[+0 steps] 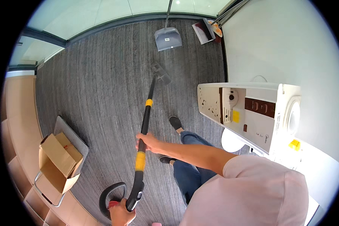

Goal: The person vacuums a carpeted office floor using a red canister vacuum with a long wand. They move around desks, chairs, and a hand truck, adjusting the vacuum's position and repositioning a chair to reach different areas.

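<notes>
A vacuum cleaner wand (pixel 145 122), black with yellow bands, slants across the carpet. Its dark, partly see-through floor head (pixel 161 74) rests on the carpet. My right hand (pixel 148 142) is wrapped round the tube just above the lower yellow band. At the lower edge, my left hand (pixel 122 214) is closed at the wand's rear handle, beside the curved black hose (pixel 103 197). A small red patch shows by that hand; I cannot tell what it is. The machine's body is out of view.
Beyond the floor head stands a grey dustpan (pixel 168 39), with another dustpan (pixel 203 32) in the corner. An opened cardboard box (pixel 60 162) sits on a grey chair or trolley near wooden shelving (pixel 20 109). A white water dispenser (pixel 252 113) stands right, near my feet.
</notes>
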The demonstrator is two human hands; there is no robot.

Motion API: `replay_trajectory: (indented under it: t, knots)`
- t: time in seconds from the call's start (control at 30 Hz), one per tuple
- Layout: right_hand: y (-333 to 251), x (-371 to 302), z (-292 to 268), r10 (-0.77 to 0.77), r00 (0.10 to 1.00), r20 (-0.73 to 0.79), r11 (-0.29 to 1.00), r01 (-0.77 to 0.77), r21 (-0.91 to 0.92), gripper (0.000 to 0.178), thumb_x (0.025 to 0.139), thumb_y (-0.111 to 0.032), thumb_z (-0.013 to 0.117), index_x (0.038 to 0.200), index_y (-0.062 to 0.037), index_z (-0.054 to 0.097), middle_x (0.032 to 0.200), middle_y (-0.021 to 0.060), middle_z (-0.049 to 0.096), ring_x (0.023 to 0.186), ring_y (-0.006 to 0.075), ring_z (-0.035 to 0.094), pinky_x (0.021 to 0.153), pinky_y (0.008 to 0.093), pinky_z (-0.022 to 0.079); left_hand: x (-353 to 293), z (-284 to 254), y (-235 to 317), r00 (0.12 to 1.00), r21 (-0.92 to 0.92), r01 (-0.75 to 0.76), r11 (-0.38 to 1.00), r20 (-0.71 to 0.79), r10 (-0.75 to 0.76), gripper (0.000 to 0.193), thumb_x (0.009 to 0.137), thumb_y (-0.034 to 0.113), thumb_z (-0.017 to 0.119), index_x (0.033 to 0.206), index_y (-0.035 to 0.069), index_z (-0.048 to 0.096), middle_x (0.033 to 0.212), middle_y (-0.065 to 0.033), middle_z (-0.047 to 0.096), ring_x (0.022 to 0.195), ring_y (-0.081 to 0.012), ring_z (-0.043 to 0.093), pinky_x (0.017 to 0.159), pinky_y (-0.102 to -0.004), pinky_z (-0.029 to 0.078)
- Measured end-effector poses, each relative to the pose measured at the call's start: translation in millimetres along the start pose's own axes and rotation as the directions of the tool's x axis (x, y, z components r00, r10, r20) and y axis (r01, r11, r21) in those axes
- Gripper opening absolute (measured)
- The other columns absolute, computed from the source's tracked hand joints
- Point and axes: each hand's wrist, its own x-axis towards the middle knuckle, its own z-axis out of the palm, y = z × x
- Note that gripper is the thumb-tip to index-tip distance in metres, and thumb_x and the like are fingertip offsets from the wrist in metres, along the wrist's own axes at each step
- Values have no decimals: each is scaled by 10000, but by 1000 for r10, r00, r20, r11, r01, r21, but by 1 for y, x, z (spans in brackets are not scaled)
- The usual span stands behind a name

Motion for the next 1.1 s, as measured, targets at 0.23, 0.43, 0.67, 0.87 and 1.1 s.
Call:
replay_trajectory:
  t: [0.23,0.43,0.67,0.87,1.1]
  knots:
    - [-89,-18,-121,-155,967,-201,953,200,227,179,835,-135,533,749,0,455,631,126,485,553,280,569,549,446,513,105,18,62,955,91,-289,953,105,279,243,675,232,661,849,91,566,727,-149,639,715,-346,633,646,-459,482]
    - [-169,18,-241,-269,864,-425,924,357,141,148,840,-89,480,852,47,421,689,128,474,599,290,563,526,447,497,207,38,161,878,-14,-467,884,108,466,247,697,192,638,905,68,593,754,-177,638,740,-367,621,676,-464,475]
    - [-59,21,-106,-175,958,-227,984,176,-17,228,871,-151,502,944,64,476,690,172,561,583,273,590,513,413,515,106,41,62,980,132,-27,991,199,1,286,635,160,690,854,10,582,691,-183,621,699,-366,627,649,-454,475]
    - [104,-12,-7,54,985,-163,972,-89,-217,536,835,-153,586,1190,99,274,842,152,520,595,207,584,488,327,530,-83,98,-16,975,1,201,980,97,-200,447,677,304,703,1043,64,612,941,-228,623,838,-419,599,778,-475,475]
    - [94,-11,-61,-271,946,-179,832,137,-538,290,831,-118,551,978,93,418,638,175,548,484,236,593,426,371,486,-61,232,20,954,-483,290,826,209,-214,490,674,334,666,1096,99,580,853,-213,652,830,-393,626,740,-454,486]
